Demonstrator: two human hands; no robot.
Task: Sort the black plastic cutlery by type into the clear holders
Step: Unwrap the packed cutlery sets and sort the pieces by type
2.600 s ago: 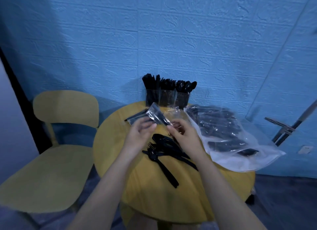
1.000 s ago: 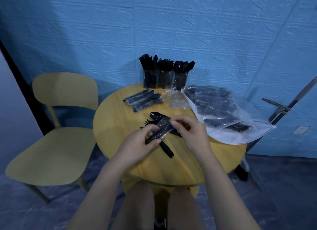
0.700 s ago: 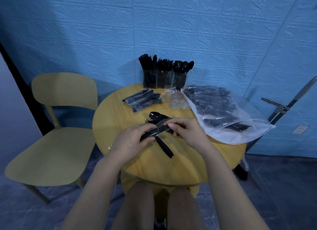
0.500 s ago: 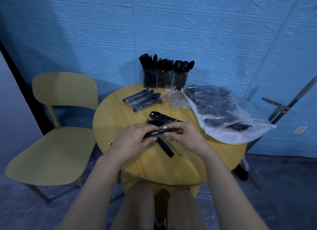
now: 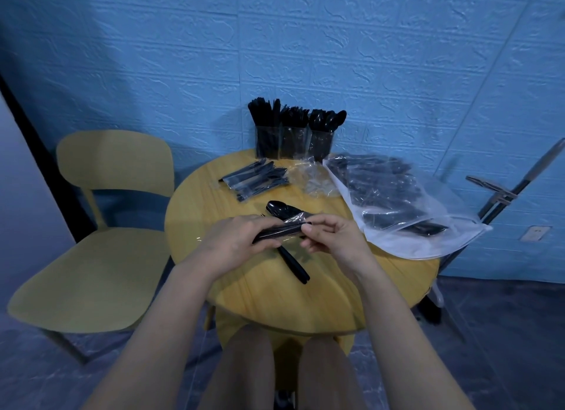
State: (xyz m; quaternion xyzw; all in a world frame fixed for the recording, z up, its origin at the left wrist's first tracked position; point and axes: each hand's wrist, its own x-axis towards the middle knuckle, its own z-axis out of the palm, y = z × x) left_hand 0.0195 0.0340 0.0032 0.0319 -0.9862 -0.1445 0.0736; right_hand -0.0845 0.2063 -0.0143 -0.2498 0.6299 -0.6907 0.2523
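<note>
While our left hand (image 5: 235, 244) grips the wrapped cutlery packet (image 5: 279, 230), our right hand (image 5: 331, 237) pinches its clear wrapper end. The clear holders (image 5: 293, 140) (already well stocked) stand at twelve o'clock on the table (image 5: 275, 299).

The room is dim, with a cool blue cast. A broad dark shadow covers the far left of the blue wall (image 5: 91, 42), while the right side is lighter. Soft glare sits on the yellow table (image 5: 275, 299) near its front edge and on the clear bag (image 5: 428, 214) at right. Wide-angle distortion bends lines at the edges. The black cutlery in the holders (image 5: 293, 140) merges into dark, detail-poor masses.
</note>
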